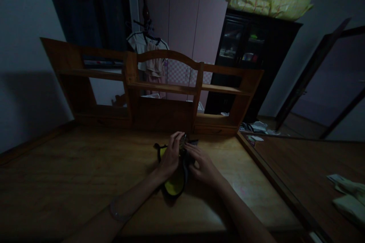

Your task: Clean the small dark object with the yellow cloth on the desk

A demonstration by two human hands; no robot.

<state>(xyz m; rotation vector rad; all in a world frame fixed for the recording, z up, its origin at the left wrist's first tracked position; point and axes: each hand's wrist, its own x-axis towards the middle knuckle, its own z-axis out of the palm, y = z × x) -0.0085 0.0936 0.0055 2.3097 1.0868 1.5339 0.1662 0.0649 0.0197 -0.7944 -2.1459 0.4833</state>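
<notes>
A floppy black item with bright yellow inner faces (pixel 174 185) lies on the wooden desk (pixel 99 159); its exact kind is hard to make out in the dim light. My left hand (pixel 170 158) is closed around its upper middle, fingers curled over a small dark, shiny part (pixel 184 139). From the other side my right hand (pixel 202 163) grips the dark side of the same item, its fingertips close to those of the left hand. The fingers hide most of the part between them. One yellow lobe hangs toward me below the left hand.
Along the desk's back edge stands a wooden shelf unit (pixel 162 87) with compartments and small drawers. A raised wooden edge (pixel 268 174) borders the desk on the right. Beyond it, a pale cloth (pixel 350 197) lies on a brown surface. A wall meets the desk at left.
</notes>
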